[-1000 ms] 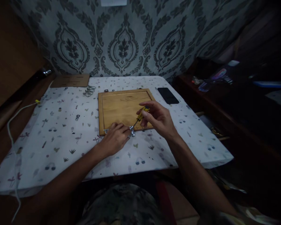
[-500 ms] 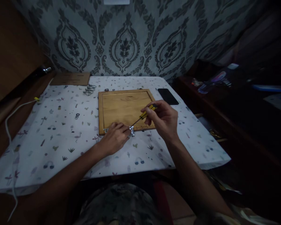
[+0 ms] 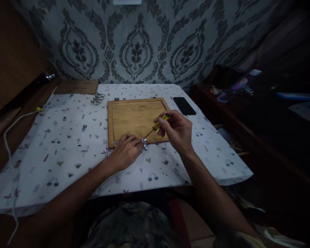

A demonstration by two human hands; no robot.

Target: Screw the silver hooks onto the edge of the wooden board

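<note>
A framed wooden panel (image 3: 134, 115) lies flat on the patterned tablecloth. Along its near edge sits a shiny metal hinge (image 3: 145, 144), partly hidden by my left hand (image 3: 127, 151), whose fingers are closed against it. My right hand (image 3: 179, 131) grips the yellow and black handle of a screwdriver (image 3: 158, 124), slanted down to the left. Its tip meets the top of the hinge. Another bit of metal hardware (image 3: 116, 143) shows at the panel's near left corner, just beyond my left knuckles.
A black phone (image 3: 184, 105) lies right of the panel. Several metal pieces (image 3: 98, 99) are heaped at the back left, near flat cardboard (image 3: 77, 86). A white cable (image 3: 8, 151) runs down the left side. Right of the table, a bottle (image 3: 237, 86) lies on a dark surface.
The whole view has shifted slightly. My right hand has moved a little with the screwdriver, its tip still at the hinge. My left hand stays in place.
</note>
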